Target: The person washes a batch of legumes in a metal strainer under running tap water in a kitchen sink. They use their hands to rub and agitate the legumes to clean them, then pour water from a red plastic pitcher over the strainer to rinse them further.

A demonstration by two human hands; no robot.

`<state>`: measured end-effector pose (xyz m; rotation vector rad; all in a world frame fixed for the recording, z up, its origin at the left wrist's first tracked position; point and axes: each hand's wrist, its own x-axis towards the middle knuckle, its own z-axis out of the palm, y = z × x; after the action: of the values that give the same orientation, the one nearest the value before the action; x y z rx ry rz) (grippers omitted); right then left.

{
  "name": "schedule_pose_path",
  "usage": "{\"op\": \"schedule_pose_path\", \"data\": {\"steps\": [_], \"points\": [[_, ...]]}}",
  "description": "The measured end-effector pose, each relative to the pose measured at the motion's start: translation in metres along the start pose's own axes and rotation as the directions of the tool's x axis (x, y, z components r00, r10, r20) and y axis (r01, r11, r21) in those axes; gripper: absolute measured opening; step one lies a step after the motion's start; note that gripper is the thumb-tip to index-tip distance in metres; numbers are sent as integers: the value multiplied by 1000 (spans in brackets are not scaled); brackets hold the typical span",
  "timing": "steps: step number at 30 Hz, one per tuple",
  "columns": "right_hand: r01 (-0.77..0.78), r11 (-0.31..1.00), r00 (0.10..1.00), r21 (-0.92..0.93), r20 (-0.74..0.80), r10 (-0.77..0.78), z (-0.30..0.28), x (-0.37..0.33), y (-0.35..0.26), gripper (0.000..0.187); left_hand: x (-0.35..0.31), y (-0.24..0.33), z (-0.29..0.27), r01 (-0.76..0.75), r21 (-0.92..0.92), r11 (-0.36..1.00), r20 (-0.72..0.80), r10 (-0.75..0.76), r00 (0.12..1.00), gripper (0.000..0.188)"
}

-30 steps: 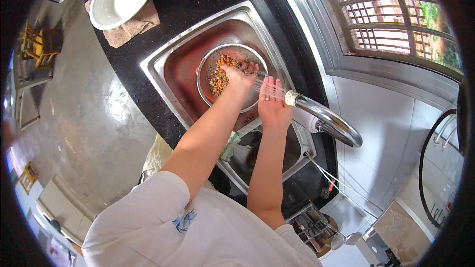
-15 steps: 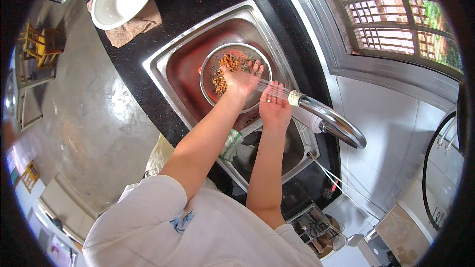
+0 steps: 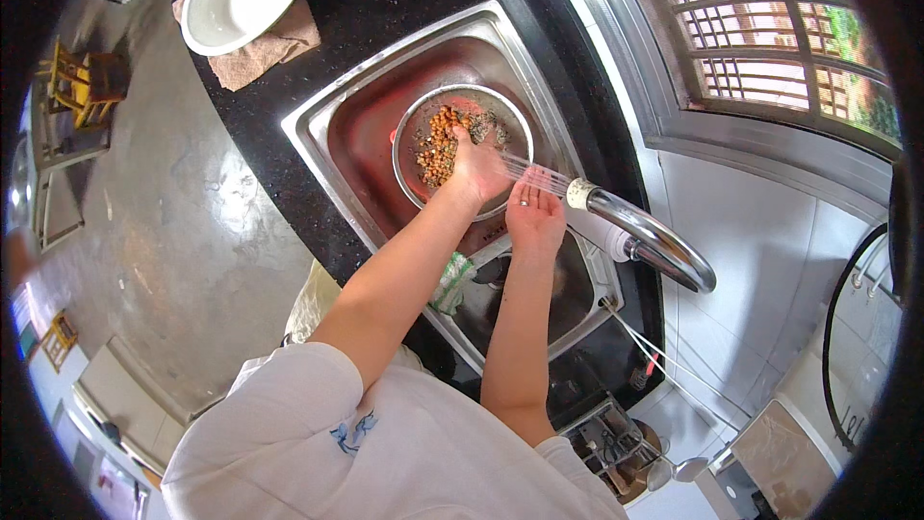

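A round metal basin (image 3: 397, 156) sits in the larger bowl of the steel sink (image 3: 348, 149). Small orange-brown rounded pieces (image 3: 438, 146) are heaped toward its left side, with darker fine bits beside them; their kind I cannot make out. My left hand (image 3: 478, 169) is over the basin, palm up and thumb stretched out, its fingertips partly hidden by running water. Just right of it my right hand (image 3: 536, 212) is open, palm up, a ring on one finger, under the water stream. That water pours from the curved chrome faucet (image 3: 643, 223). Neither hand holds anything.
On the black counter (image 3: 385, 0) a white bowl (image 3: 241, 0) rests on a brown cloth (image 3: 274, 50). A green-and-white cloth (image 3: 450, 284) hangs over the sink divider. The smaller sink bowl (image 3: 558, 299) lies under my right forearm. A utensil rack (image 3: 616, 438) stands at lower right.
My left hand has turned a little, and its spread fingers now show less. More of the orange-brown pieces are visible. The right hand has barely shifted.
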<state>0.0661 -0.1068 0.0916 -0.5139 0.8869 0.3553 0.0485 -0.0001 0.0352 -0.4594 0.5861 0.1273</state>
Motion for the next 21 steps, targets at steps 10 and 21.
{"op": "schedule_pose_path", "data": {"steps": [10, 21], "points": [[-187, 973, 978, -138, 66, 197, 16, -14, 11, 50, -8, 18, -10, 159, 378, 912, -75, -141, 987, 79], [-231, 918, 912, -323, 255, 320, 39, -14, 15, 58, -39, 43, 8, -13, 137, 990, 125, -5, 992, 76]]}}
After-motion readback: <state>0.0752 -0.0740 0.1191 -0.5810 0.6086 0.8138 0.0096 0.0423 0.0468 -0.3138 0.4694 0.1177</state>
